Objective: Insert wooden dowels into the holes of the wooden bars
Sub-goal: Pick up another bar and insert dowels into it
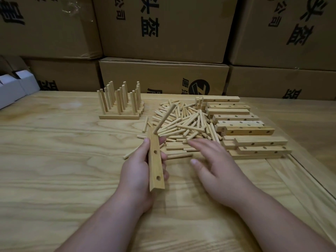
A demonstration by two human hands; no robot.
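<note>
Head: one bar [156, 160], perhaps one dowel [165, 118].

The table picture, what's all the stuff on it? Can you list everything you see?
Held wooden bar: one, light wood, in the left hand, one dowel already in its far hole, two holes empty.
Loose dowels: a big pile, too many to count, light wood, middle of the table.
Empty bars: a stack of about ten, light wood, right of the pile.
Finished bars: several, with dowels standing up, far left of the pile.
Table: one, pale wood.
Cardboard boxes: many, brown, stacked behind.
White box: far left edge.
Left hand: grips the bar.
Right hand: open, reaching at the pile.
</note>
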